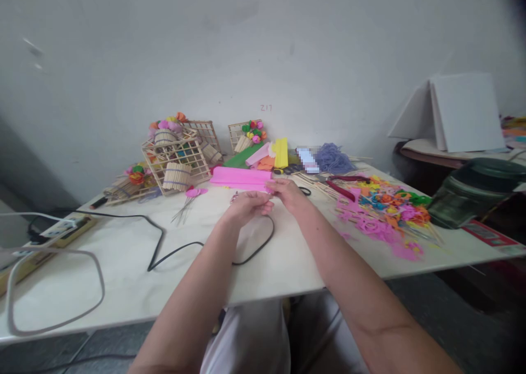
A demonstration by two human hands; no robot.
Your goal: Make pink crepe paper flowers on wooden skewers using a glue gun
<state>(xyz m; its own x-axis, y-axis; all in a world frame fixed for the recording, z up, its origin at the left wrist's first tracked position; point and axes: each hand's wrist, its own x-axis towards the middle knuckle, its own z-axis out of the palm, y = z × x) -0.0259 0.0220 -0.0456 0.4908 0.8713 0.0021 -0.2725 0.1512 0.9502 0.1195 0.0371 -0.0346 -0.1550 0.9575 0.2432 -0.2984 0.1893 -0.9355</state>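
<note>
Both my hands meet over the middle of the white table [123, 286]. My left hand [246, 205] is closed in a pinch on something small that I cannot make out. My right hand [287, 192] is closed too, its fingertips on a small pink piece next to a folded pink foam sheet [240, 177]. A pink paper flower on thin wire stems [191, 196] lies just left of my hands.
Wooden stick baskets with paper flowers [178, 157] stand at the back. Coloured foam sheets [271, 155], red-handled pliers [341, 189] and a heap of coloured scraps [386, 209] lie right. A black cable [164, 242], a power strip [61, 229] and a dark green jar [472, 190] also rest here.
</note>
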